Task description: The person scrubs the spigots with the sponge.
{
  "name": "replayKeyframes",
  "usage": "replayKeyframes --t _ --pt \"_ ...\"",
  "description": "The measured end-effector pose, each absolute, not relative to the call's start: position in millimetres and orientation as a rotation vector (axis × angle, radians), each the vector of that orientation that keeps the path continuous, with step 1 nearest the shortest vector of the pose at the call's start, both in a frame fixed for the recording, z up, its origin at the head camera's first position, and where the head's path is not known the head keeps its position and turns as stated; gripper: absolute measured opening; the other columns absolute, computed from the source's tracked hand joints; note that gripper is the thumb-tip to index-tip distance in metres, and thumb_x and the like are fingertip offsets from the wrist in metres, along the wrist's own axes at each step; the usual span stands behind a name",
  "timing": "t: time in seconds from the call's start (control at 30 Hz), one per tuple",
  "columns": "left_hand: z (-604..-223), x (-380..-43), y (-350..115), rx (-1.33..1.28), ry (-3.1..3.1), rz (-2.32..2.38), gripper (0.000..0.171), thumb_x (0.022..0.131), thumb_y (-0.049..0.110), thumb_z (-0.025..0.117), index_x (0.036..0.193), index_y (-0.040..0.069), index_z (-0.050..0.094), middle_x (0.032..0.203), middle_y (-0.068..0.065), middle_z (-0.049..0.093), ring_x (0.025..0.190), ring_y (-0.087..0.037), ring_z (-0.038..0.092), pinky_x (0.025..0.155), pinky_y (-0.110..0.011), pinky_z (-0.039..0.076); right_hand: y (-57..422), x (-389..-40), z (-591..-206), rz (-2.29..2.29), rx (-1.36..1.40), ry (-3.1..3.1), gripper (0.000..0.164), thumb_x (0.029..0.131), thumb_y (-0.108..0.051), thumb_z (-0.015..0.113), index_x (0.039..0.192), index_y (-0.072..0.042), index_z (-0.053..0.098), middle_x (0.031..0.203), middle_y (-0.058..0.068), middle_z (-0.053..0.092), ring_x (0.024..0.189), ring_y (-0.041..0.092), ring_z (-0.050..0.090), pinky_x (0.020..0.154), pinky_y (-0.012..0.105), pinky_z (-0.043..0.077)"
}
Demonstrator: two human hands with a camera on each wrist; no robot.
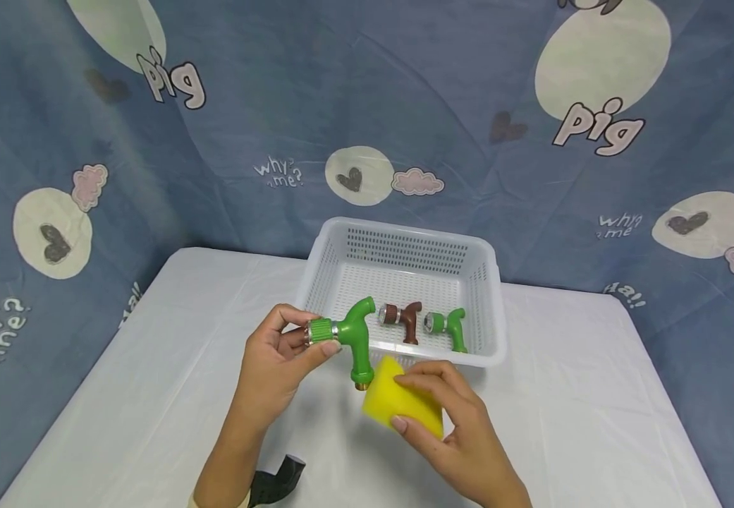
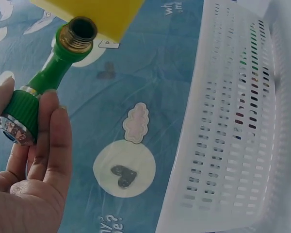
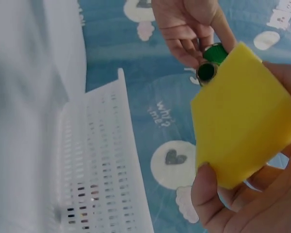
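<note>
My left hand (image 1: 278,360) pinches a green faucet (image 1: 357,337) by its ribbed end, between thumb and fingers. The faucet's spout points up and its brass threaded end (image 2: 81,33) points down in the head view. Between the thumb and fingers of my right hand (image 1: 462,430) is a yellow sponge (image 1: 398,402). One corner of the sponge is right beside the threaded end; whether they touch I cannot tell. In the right wrist view the sponge (image 3: 247,116) hides much of the faucet.
Behind the hands stands a white perforated basket (image 1: 496,303). Inside lie a brown faucet (image 1: 408,317) and a smaller-looking green faucet (image 1: 454,328). A black curved object (image 1: 278,483) lies by the left forearm. A blue printed cloth (image 1: 373,92) hangs behind the white table (image 1: 570,423).
</note>
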State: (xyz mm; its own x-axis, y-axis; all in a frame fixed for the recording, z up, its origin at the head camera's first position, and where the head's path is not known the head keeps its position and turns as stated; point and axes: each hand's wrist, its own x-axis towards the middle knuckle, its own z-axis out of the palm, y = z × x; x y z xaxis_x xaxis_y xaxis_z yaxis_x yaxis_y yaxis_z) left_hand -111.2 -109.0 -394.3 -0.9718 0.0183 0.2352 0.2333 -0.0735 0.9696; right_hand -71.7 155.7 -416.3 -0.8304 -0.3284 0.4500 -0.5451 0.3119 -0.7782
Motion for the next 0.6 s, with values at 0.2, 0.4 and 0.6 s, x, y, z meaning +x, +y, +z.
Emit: replayKeyframes --t 0.2,0.4,0.6 --pt "-395.8 -112.4 -107.9 -0.242 -2.073 -2.214 0.042 0.083 -0.009 0.083 0.113 -0.005 0.054 0.112 -0.02 0.068 0.094 -0.024 0.075 0.081 -0.038 0.063 158.5 -71.8 -414.2 1.549 0.737 -2.342 0.043 0.091 -0.009 0.083 0.13 -0.02 0.069 0.129 -0.002 0.061 0.116 0.02 0.061 0.097 0.025 0.053" --pt "-395.5 -111.7 -105.5 -0.17 -2.16 -2.204 0.042 0.083 0.001 0.088 0.112 -0.001 0.056 0.106 -0.019 0.072 0.09 -0.025 0.076 0.08 -0.038 0.064 154.4 -70.3 -415.3 1.535 0.749 -2.363 0.041 0.092 -0.014 0.083 0.13 -0.021 0.069 0.129 -0.002 0.06 0.116 0.019 0.061 0.098 0.026 0.053" --pt "-397.6 -113.0 -104.6 -0.122 -2.182 -2.179 0.043 0.085 0.004 0.088 0.113 0.0 0.056 0.103 -0.019 0.073 0.086 -0.026 0.075 0.08 -0.036 0.064 153.9 -67.7 -412.8 1.605 0.805 -2.329 0.045 0.09 -0.009 0.084 0.131 -0.02 0.069 0.128 -0.001 0.061 0.116 0.02 0.06 0.099 0.027 0.053"
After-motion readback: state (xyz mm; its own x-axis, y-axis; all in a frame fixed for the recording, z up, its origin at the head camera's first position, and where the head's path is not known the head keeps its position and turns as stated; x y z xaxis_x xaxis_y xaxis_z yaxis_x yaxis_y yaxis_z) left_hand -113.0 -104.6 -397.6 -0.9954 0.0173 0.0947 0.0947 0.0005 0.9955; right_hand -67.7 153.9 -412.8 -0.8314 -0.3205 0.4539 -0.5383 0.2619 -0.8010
